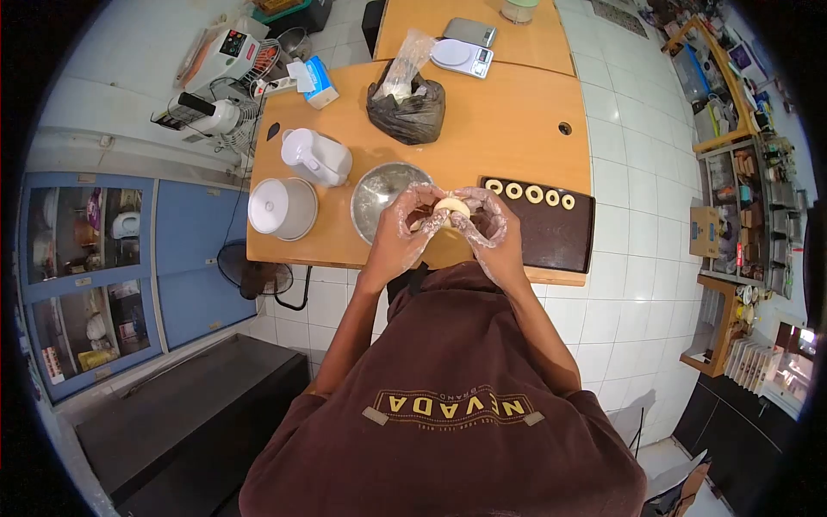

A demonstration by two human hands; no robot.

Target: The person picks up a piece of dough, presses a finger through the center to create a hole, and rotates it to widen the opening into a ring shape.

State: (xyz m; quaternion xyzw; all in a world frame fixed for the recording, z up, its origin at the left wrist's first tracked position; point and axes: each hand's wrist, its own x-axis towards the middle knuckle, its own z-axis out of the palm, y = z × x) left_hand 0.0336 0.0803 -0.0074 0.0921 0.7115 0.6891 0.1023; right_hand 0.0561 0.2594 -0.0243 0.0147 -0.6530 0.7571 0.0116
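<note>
A small pale piece of dough (454,206) is pinched between the fingers of both hands, above the table's front edge. My left hand (409,226), dusted with flour, grips its left side. On the other side my right hand (484,226), floury too, closes on the same piece. The fingers partly cover the dough, so its full shape is hidden. Just behind my left hand stands a metal mixing bowl (372,191) with whitish residue inside. To the right of my right hand lies a dark baking tray (551,234), with several dough rings (534,194) in a row along its far edge.
On the wooden table (500,112) stand a white lidded container (282,209), a white pitcher (317,158), a black plastic bag (407,110), a white kitchen scale (463,58) and a blue box (320,84). A mixer (226,65) is at the back left. Shelves line the right wall.
</note>
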